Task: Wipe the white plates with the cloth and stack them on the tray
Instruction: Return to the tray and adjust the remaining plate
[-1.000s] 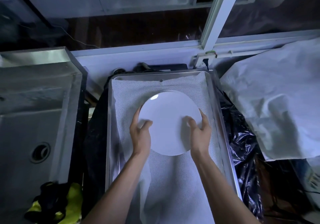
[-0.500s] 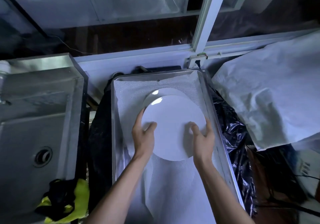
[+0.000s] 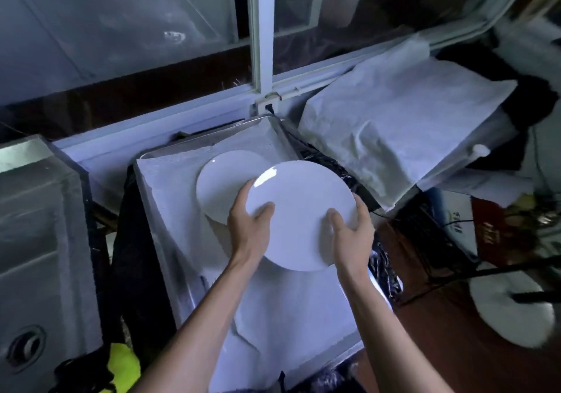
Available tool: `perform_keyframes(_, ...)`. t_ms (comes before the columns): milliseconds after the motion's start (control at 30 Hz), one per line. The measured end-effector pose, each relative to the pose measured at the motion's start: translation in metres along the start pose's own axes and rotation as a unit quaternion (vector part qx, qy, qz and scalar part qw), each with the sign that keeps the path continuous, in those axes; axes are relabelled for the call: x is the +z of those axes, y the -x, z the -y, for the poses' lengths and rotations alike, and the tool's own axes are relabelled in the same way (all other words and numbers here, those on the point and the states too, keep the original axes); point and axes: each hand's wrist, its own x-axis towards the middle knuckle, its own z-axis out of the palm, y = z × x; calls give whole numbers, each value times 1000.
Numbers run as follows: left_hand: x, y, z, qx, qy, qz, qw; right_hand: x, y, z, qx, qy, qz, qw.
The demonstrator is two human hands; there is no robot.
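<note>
Both hands held one round white plate (image 3: 299, 215) by its rim. Left hand (image 3: 249, 225) gripped the left edge, thumb curled over the top face, fingers out of sight underneath. Right hand (image 3: 352, 234) gripped the lower-right edge the same way, thumb on top, fingers wrapped round the rim. Plate face up, glare spot near its far-left edge, tilt slight at most.

The held plate sat above the right side of the rectangular metal tray (image 3: 145, 177), overlapping the tray's right rim in view. Couldn't tell whether it touched anything below.

A second round white plate (image 3: 221, 186) lay flat in the tray, on the white textured liner cloth (image 3: 170, 198) that covered the tray floor. The held plate hid its right part. A plate edge showed below it near the left wrist; whether that was another plate underneath, couldn't tell.

Left of the tray: stainless steel sink (image 3: 39, 241) with a round drain low down. Yellow-and-black fabric bundle (image 3: 118, 365) lay at the near-left corner. Right of the tray: crumpled black plastic sheet (image 3: 382, 271), then a large white woven sack (image 3: 394, 125) draped over something. White round object (image 3: 510, 316) at far right, blurred, a dark bar crossing it. White window frame (image 3: 261, 28) ran behind the tray.
</note>
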Motion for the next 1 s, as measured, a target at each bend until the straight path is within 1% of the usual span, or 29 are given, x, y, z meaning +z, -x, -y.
perform_keyframes(100, 26, 20, -6, 33, -11, 52, 998, -36, 3, 1, -1, -2, -39, 999)
perform_keyframes(200, 55, 44, -10, 30, -18, 87, 996, -78, 11, -1, 0, -11, -85, 996)
perform_keyframes(333, 95, 92, -7, 36, -38, 157, 986, -146, 33, -12, 5, -19, -132, 991)
perform_keyframes(500, 144, 183, -9, 41, -51, 219, 974, -247, 75, -28, 14, -29, -193, 981)
perform_keyframes(667, 189, 286, -4, 60, -49, 298, 951, -353, 125, -51, 19, -50, -262, 964)
perform_keyframes(800, 226, 369, 4, 101, -66, 364, 923, -435, 172, -70, 16, -52, -329, 943)
perform_keyframes(900, 250, 432, 5, 134, -88, 428, 889, -488, 212, -84, 11, -73, -391, 917)
perform_keyframes(1000, 275, 492, 11, 126, -107, 484, 859, -536, 251, -104, 32, -93, -451, 887)
